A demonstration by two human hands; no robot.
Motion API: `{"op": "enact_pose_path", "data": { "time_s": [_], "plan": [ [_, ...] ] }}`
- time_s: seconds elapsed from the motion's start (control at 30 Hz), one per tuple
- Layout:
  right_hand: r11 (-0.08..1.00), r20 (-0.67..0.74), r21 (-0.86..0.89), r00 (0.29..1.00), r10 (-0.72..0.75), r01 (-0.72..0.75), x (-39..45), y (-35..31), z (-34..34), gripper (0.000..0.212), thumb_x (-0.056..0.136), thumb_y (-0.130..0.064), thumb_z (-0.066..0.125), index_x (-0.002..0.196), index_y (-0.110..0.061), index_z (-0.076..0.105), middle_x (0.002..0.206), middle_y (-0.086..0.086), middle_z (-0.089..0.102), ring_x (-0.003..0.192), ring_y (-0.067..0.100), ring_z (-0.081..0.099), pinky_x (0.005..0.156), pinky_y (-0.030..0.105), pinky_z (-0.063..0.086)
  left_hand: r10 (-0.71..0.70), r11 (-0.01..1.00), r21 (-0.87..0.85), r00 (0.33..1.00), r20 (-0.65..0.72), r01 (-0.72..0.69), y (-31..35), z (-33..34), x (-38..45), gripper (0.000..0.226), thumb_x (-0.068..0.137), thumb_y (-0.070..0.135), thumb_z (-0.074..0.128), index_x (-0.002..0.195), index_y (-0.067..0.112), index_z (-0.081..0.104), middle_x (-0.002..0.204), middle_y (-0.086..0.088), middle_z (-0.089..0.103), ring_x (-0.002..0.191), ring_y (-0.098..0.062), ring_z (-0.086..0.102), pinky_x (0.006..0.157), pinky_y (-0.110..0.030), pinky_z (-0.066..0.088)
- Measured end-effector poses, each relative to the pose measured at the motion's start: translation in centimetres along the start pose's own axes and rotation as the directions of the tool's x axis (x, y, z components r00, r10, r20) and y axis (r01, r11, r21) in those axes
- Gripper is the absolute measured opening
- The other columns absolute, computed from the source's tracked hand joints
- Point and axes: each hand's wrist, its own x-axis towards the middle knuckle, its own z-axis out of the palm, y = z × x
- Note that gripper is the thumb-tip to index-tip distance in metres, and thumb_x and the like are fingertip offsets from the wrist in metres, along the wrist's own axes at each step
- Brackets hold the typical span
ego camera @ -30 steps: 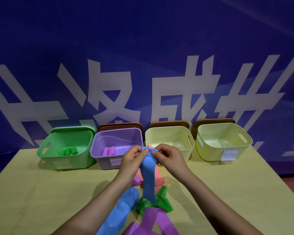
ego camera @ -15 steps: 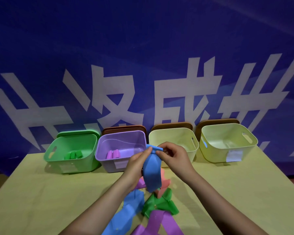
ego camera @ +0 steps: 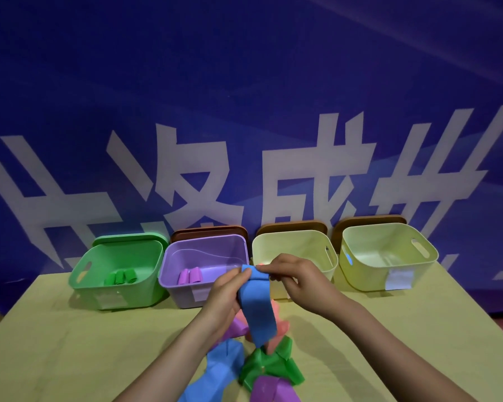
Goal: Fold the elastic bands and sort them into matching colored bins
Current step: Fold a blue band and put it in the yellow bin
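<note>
Both hands pinch top fold of flat blue elastic band (ego camera: 256,307), held above desk (ego camera: 70,343): left hand (ego camera: 225,297), right hand (ego camera: 301,281). You keep edges aligned, roll tight, tail hanging free.

The blue backdrop (ego camera: 244,97) behind the table carries large white Chinese characters, cut off at their lower edge by the bins; the one above the middle bins reads 成 (ego camera: 311,172), while its neighbours to the left and right are too cropped to read with confidence. White labels are stuck on the near walls of the green bin (ego camera: 109,300), the purple bin (ego camera: 199,294) and the far-right yellow bin (ego camera: 398,281), but no writing on them can be read.
</note>
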Motion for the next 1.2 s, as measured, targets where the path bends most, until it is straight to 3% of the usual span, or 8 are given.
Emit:
{"op": "enact_pose_path", "data": {
  "time_s": [0.1, 0.23, 0.33, 0.43, 0.53, 0.73, 1.0, 1.2],
  "plan": [
    [0.961, -0.105, 0.216, 0.975, 0.198, -0.172, 0.1, -0.5, 0.4, 0.032, 0.095, -0.010, 0.047, 0.116, -0.020, 0.068, 0.090, -0.012, 0.064, 0.083, 0.004, 0.061, 0.081, 0.022, 0.050, 0.064, 0.992, 0.111, 0.998, -0.017, -0.061, 0.0, 0.0, -0.2, 0.016, 0.096, 0.007, 0.051, 0.092, 0.007, 0.066, 0.084, -0.008, 0.073, 0.082, -0.020, 0.066, 0.080, -0.033, 0.051],
    [0.854, -0.064, 0.397, 0.918, 0.391, -0.337, 0.5, -1.1, 1.3, 0.019, 0.096, -0.020, 0.055, 0.109, -0.016, 0.068, 0.078, -0.001, 0.066, 0.064, 0.003, 0.060, 0.067, 0.024, 0.051, 0.162, 0.950, 0.272, 0.987, -0.013, -0.152, 0.3, 0.1, 0.0, 0.012, 0.096, 0.016, 0.054, 0.096, 0.014, 0.066, 0.102, -0.016, 0.070, 0.101, -0.031, 0.065, 0.093, -0.046, 0.048],
    [0.868, -0.050, 0.356, 0.921, 0.387, -0.345, 0.4, -1.3, 2.2, 0.024, 0.099, -0.020, 0.049, 0.110, -0.014, 0.069, 0.082, -0.007, 0.064, 0.066, -0.001, 0.056, 0.068, 0.023, 0.047, 0.212, 0.904, 0.384, 0.977, -0.017, -0.189, 0.0, 0.5, 0.0, 0.013, 0.098, 0.017, 0.050, 0.093, 0.015, 0.062, 0.099, -0.015, 0.067, 0.093, -0.025, 0.062, 0.085, -0.039, 0.049],
    [0.910, -0.107, 0.266, 0.929, 0.355, -0.317, 0.5, -1.7, 2.5, 0.030, 0.101, -0.016, 0.044, 0.125, -0.016, 0.062, 0.110, -0.017, 0.058, 0.097, -0.006, 0.053, 0.087, 0.006, 0.039, 0.277, 0.834, 0.506, 0.960, -0.038, -0.221, -0.5, 1.4, -0.3, 0.017, 0.101, 0.016, 0.042, 0.092, 0.009, 0.055, 0.086, -0.010, 0.058, 0.077, -0.015, 0.051, 0.070, -0.025, 0.041],
    [0.928, -0.171, 0.232, 0.927, 0.333, -0.291, 0.8, -1.9, 2.8, 0.032, 0.101, -0.014, 0.043, 0.128, -0.015, 0.059, 0.115, -0.017, 0.055, 0.106, -0.004, 0.049, 0.086, -0.003, 0.031, 0.352, 0.781, 0.569, 0.934, -0.061, -0.257, -0.6, 1.9, -0.2, 0.021, 0.101, 0.014, 0.040, 0.085, 0.004, 0.049, 0.076, -0.007, 0.048, 0.069, -0.013, 0.044, 0.061, -0.020, 0.036],
    [0.873, -0.162, 0.410, 0.921, 0.355, -0.264, 0.4, -1.5, 2.5, 0.017, 0.093, -0.022, 0.056, 0.088, -0.015, 0.070, 0.071, -0.001, 0.063, 0.067, 0.005, 0.053, 0.065, 0.030, 0.044, 0.404, 0.765, 0.545, 0.915, 0.008, -0.343, 0.4, 1.1, 0.0, 0.022, 0.097, 0.012, 0.050, 0.076, 0.003, 0.049, 0.070, -0.005, 0.048, 0.067, -0.012, 0.042, 0.059, -0.020, 0.034],
    [0.897, -0.187, 0.357, 0.921, 0.342, -0.261, 0.4, -0.7, 1.9, 0.012, 0.087, -0.016, 0.064, 0.076, -0.014, 0.069, 0.070, 0.009, 0.064, 0.064, 0.013, 0.054, 0.063, 0.035, 0.046, 0.389, 0.775, 0.505, 0.916, 0.094, -0.381, 0.6, 0.7, -0.3, 0.024, 0.095, 0.016, 0.055, 0.086, -0.005, 0.062, 0.070, -0.017, 0.054, 0.068, -0.012, 0.047, 0.064, -0.030, 0.039],
    [0.971, -0.315, 0.186, 0.927, 0.204, -0.150, 0.3, -1.2, 2.2, 0.018, 0.081, -0.028, 0.059, 0.077, -0.014, 0.069, 0.070, -0.003, 0.062, 0.065, 0.010, 0.053, 0.061, 0.022, 0.042, 0.409, 0.789, 0.475, 0.910, 0.066, -0.389, 0.5, 0.7, 0.0, 0.032, 0.090, 0.028, 0.058, 0.077, -0.001, 0.058, 0.067, -0.012, 0.051, 0.068, -0.012, 0.047, 0.064, -0.033, 0.039]
  ]
}}
